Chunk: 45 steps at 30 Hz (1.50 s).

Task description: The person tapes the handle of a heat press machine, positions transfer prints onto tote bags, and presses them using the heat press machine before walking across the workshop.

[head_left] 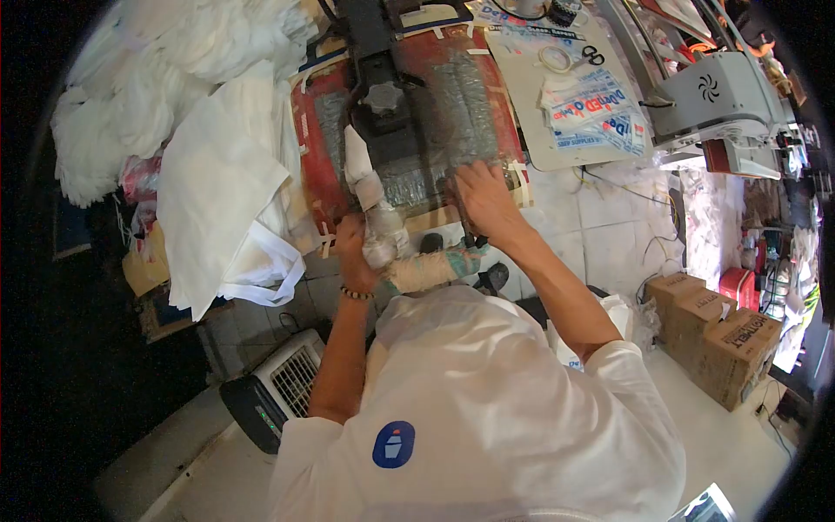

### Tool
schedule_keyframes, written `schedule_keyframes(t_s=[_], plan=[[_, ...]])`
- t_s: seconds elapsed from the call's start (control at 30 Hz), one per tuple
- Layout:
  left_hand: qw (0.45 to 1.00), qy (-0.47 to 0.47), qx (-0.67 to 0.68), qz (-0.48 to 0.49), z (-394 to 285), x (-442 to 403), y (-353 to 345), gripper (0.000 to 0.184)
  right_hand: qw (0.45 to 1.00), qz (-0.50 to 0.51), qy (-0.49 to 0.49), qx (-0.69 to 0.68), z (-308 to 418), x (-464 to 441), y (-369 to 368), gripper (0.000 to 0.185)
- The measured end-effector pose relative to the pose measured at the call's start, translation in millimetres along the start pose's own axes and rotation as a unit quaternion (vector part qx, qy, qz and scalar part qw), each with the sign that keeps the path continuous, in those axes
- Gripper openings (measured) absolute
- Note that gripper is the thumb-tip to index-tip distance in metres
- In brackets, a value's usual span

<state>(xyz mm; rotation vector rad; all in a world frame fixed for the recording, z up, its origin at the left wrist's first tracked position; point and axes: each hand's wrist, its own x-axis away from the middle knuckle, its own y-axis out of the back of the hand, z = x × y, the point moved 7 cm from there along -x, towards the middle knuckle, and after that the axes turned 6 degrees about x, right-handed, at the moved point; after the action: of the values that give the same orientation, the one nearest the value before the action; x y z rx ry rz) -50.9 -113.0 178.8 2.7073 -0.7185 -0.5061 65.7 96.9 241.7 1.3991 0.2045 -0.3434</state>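
In front of me is what looks like a heat press [383, 97], with a black upper body and a dark, tape-patched plate over a red bed [315, 187]. Its lever handle [432, 271], wrapped in tan and green tape, points toward my body. Beside the wrapped part on the left, my left hand [352, 250] is closed at the bed's front corner; what its fingers pinch is hidden. My right hand [489, 200] lies at the front right edge with curled fingers, close to a dark rod [464, 213]. I cannot make out what it grips.
White fabric bags [222, 165] are stacked on the left, with a white heap behind. A board [539, 143] on the right bears printed sheets [591, 109], a tape roll [555, 59] and scissors [592, 56]. A grey machine [718, 96] and cardboard boxes [718, 335] stand farther right.
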Motion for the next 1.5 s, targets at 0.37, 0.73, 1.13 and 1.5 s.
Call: schedule_keyframes(t_s=[0.37, 0.73, 1.13, 1.5], plan=[[0.933, -0.151, -0.318, 0.073, 5.6, -40.3, 3.7, 0.019, 0.995, 0.058, -0.041, -0.074, -22.7, -21.2, 2.2, 0.024], [0.960, 0.010, -0.254, 0.114, 15.5, -74.4, -1.1, 0.029, 0.990, 0.081, 0.035, -0.109, -66.4, -51.4, -4.4, 0.017], [0.961, -0.023, -0.268, 0.067, -29.4, -55.7, -52.9, 0.036, 0.951, -0.016, -0.253, 0.179, -364.1, -66.9, -66.5, 0.034], [0.963, 0.000, -0.256, 0.086, -68.5, -18.4, -112.3, 0.044, 0.966, 0.060, -0.211, 0.138, -391.9, -72.8, -105.5, 0.020]])
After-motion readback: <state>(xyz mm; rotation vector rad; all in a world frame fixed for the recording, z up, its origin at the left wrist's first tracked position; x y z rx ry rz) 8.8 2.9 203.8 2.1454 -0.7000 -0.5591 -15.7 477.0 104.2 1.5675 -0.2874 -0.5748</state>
